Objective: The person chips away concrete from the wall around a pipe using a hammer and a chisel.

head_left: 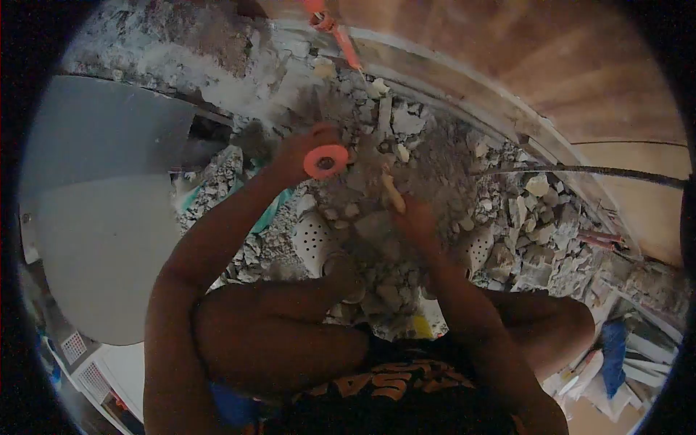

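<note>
My left hand (301,152) is closed around a chisel whose round orange hand guard (325,162) faces me, with the dark struck end at its centre. The chisel's tip is hidden below the hand, over grey rubble. To the right, my right hand (418,225) grips the pale wooden handle of a hammer (394,192). The hammer's head is blurred and hard to make out against the dust. Broken concrete and mortar (380,235) lie under both hands, between my white perforated clogs (312,243).
A grey panel (116,210) stands at the left. Wooden boarding (580,87) curves along the upper right, with an orange conduit (344,47) above the rubble. A dark rod or cable (580,170) reaches in from the right. Green-blue strips (272,210) stick out of the debris.
</note>
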The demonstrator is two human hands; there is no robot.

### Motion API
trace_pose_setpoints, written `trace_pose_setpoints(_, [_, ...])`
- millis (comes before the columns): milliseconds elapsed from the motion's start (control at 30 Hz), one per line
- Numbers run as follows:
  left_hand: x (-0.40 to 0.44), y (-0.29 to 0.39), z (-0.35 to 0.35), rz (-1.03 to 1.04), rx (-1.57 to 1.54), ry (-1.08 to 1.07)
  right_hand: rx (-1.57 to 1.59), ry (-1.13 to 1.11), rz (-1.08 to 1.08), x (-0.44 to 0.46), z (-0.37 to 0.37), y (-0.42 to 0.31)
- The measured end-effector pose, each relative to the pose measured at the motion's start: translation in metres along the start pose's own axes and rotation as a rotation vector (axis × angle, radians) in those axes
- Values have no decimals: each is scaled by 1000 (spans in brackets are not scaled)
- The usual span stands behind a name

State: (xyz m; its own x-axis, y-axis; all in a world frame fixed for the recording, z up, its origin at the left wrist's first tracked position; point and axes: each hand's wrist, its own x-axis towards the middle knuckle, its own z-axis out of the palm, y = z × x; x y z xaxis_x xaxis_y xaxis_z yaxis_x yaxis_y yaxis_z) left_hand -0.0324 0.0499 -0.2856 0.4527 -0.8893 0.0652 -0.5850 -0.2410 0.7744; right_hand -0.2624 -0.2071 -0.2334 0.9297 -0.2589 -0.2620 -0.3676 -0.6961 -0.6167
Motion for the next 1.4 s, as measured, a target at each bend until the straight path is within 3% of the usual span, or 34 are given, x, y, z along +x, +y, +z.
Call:
trace_pose_setpoints(67, [-3,-5,-8,6,-289,-115,44,-12,12,-6,-8,-14])
trace_pose_setpoints(133, [7,83,-49,-162,-125,456,87,-22,24,-4,-3,-9])
trace_pose_setpoints(200, [21,102,-71,-210,-164,457,47,2,-114,1,14,15])
trace_pose_setpoints(267, [28,100,-73,-265,-202,474,63,29,-140,-2,-2,-4])
trace_pose_setpoints(333, [36,84,-63,-134,-241,452,79,50,-214,2,-5,-6])
trace_pose_setpoints(433, [51,93,-45,-152,-160,495,508,-152,-298,15,9,17])
trace_pose_setpoints(500, [55,96,-45,-197,-184,576,439,14,-393,14,-2,-17])
trace_pose_setpoints(567, [59,99,-51,-255,178,506,379,204,-467,7,-22,-53])
trace_pose_setpoints(633, [60,110,-61,-171,114,550,339,300,-480,0,-41,-75])
trace_pose_setpoints(667, [66,111,-67,-77,55,588,173,79,-228,10,-50,-88])
trace_pose_setpoints(700, [73,98,-66,-150,-48,631,7,-136,28,16,-58,-98])
trace_pose_setpoints(833, [83,90,-96,-60,117,593,47,-6,-78,6,-90,-124])
trace_pose_setpoints(867, [82,93,-102,-91,138,641,371,92,-281,4,-97,-125])
trace_pose_setpoints(933, [74,90,-94,-166,136,719,678,131,-471,-3,-112,-136])
trace_pose_setpoints(1033, [70,76,-100,15,274,679,1129,104,-793,16,-109,-168])
trace_pose_setpoints(1067, [69,80,-96,-139,206,550,725,249,-761,27,-98,-147])
trace_pose_setpoints(1100, [69,79,-102,-276,155,423,523,320,-749,35,-92,-134])
trace_pose_setpoints(1133, [68,67,-100,-273,155,425,322,393,-733,43,-86,-122])
trace_pose_setpoints(1200, [66,30,-100,-12,-67,501,-80,-39,-123,51,-82,-115])
trace_pose_setpoints(1333, [60,41,-112,60,5,570,-75,133,-97,10,-112,-155])
trace_pose_setpoints(1400, [60,55,-123,-36,-4,572,444,265,-453,7,-118,-158])
